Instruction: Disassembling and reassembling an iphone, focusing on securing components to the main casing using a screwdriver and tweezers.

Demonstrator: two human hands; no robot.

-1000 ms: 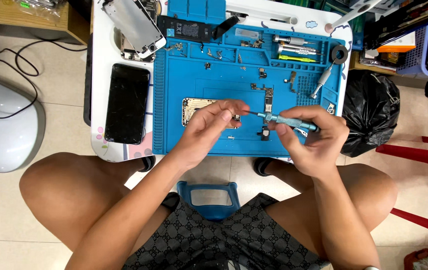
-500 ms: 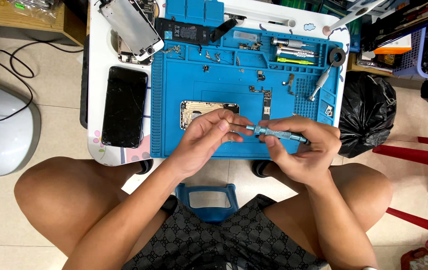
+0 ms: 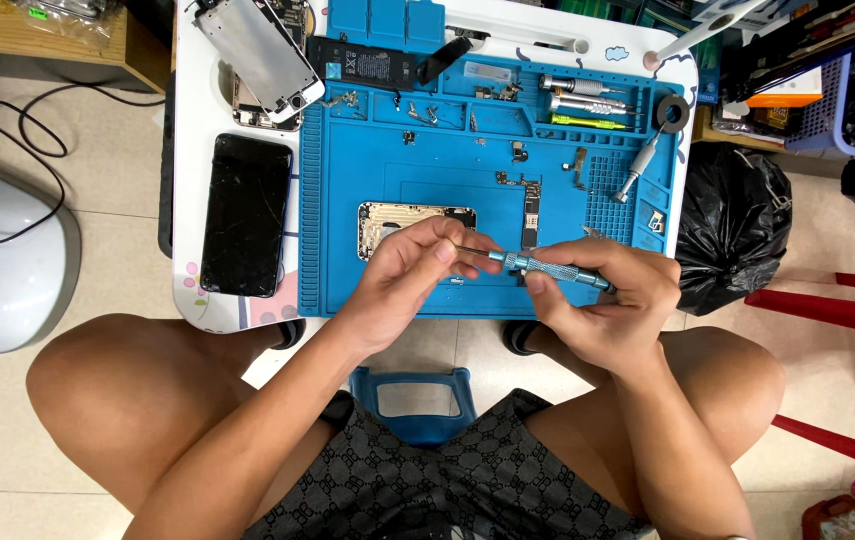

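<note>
A: The blue precision screwdriver (image 3: 553, 269) lies almost level in the head view, its long axis running left to right across the front of the blue repair mat (image 3: 348, 200). Your right hand (image 3: 603, 300) has its fingers closed round the knurled handle, and the thin tip points left, toward your left hand (image 3: 418, 270).

B: So which hand sits nearer the tip?

A: Your left. Its thumb and forefinger are pinched together right at the tip, just in front of the gold phone back housing (image 3: 398, 222).

B: Is something held in that pinch?

A: You cannot tell from here; whatever is between those fingertips is too small, and the fingers cover the tip's end.

B: Anything else hidden?

A: Your left hand covers the housing's lower right corner. The narrow logic board (image 3: 530, 212) lies just beyond the shaft, apart from it. The black phone (image 3: 246, 214) rests well to the left, off the mat.
</note>
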